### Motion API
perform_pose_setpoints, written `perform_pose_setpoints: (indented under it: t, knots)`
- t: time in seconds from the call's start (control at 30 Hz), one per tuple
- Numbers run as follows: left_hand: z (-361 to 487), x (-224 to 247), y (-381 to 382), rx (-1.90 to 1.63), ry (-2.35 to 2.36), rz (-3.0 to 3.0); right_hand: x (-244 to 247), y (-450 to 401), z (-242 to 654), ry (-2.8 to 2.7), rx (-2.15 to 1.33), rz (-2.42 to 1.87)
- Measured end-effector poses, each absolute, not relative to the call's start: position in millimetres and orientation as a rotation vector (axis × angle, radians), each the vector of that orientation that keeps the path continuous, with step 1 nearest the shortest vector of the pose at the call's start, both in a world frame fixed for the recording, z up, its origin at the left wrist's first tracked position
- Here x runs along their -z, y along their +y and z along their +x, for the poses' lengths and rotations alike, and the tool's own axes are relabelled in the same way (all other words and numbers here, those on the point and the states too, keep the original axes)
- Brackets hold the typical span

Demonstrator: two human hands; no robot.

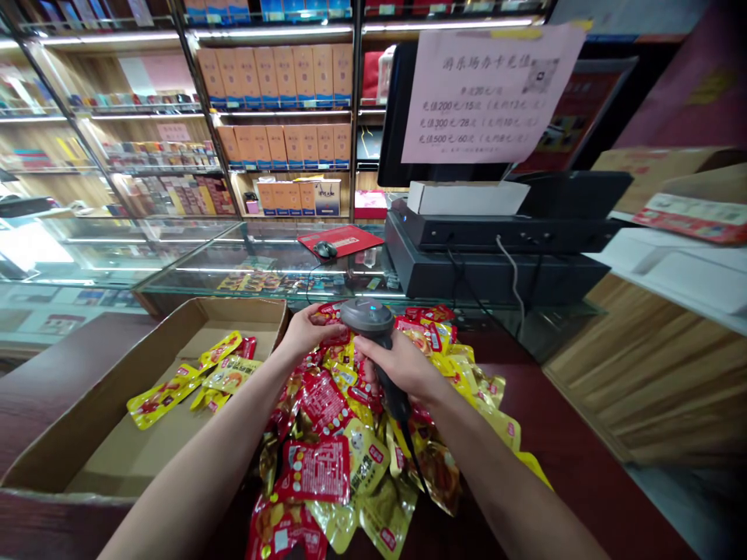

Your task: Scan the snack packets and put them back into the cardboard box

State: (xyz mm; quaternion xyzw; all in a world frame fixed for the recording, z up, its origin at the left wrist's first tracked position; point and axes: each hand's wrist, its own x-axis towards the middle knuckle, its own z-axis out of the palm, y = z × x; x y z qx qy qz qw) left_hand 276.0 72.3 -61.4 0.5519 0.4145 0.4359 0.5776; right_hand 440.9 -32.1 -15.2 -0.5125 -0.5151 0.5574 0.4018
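On the dark red counter (560,435), the right hand (397,364) clasps a black barcode scanner (370,323); the half-open left hand (306,330) seems to touch a red foil packet (327,313).

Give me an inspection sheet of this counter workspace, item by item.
Surface: dark red counter against a glass display case.
Job's things: heap of red-and-yellow food packets on the counter; more packets in an open cardboard box.
Clutter: white box on a black terminal; computer mouse on a red pad.
Hands: right hand grips a handheld barcode scanner; left hand lies on the heap.
Cables: dark scanner cord; white cable by the terminal.
Surroundings: shelves of tan cartons; pink printed notice with QR code.
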Motion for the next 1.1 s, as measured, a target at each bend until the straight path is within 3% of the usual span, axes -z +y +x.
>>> perform_pose_setpoints:
  t: [0.83, 1.1]
  knots:
    - [274.8, 62.9, 73.8, -1.026, 0.972, 1.315, 11.9, -33.3, 440.1, -1.288, -1.392, -1.327]
    - [259.9, 43.2, 73.8, -1.126, 0.989, 1.267, 6.4, -37.8, 439.8, -1.346, -1.362, -1.282]
